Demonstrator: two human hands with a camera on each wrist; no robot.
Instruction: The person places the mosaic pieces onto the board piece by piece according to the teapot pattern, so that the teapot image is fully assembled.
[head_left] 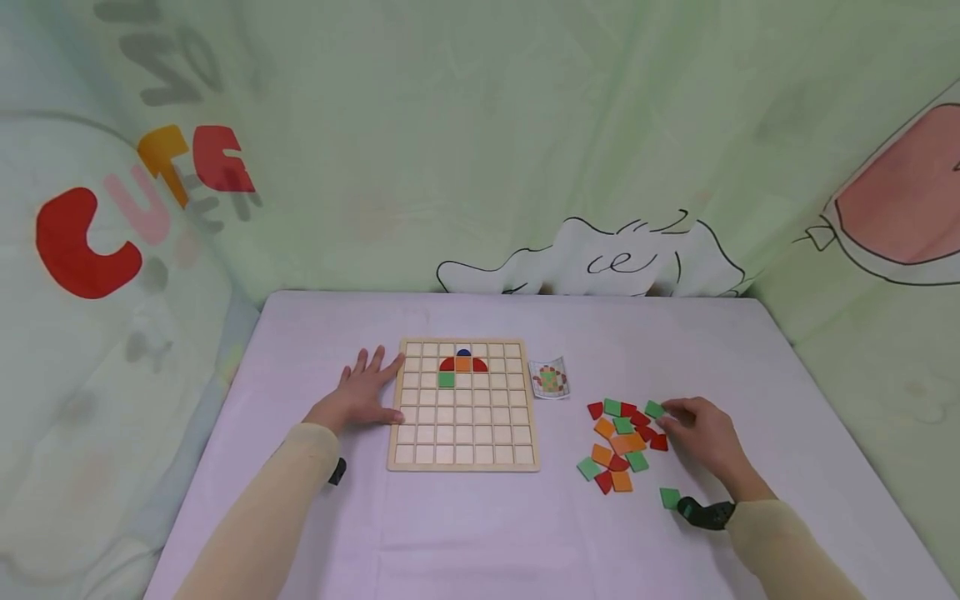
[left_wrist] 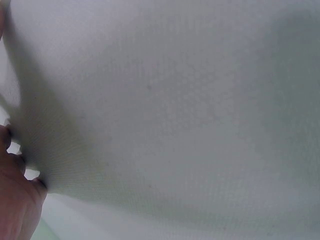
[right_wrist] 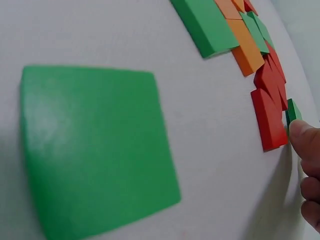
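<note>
My left hand [head_left: 362,393] rests with spread fingers at the left edge of a wooden grid board [head_left: 462,468]. On the board lie a blue rounded piece [head_left: 463,352], an orange square [head_left: 462,364], two red rounded pieces [head_left: 481,365] beside it, and a green square [head_left: 446,380]. At the upper right of a loose heap of tiles, my right hand [head_left: 701,429] pinches a green square tile [head_left: 654,409]. The right wrist view shows the thumb [right_wrist: 305,137] against that tile's edge; the other fingers are partly cut off. Mostly pale cloth fills the left wrist view.
A small picture card [head_left: 550,379] lies right of the board. The heap holds several red, green and orange tiles [head_left: 602,455]. A separate green square [head_left: 669,498] lies by the dark right wrist device [head_left: 705,514]. Printed cloth walls [head_left: 375,167] surround the table.
</note>
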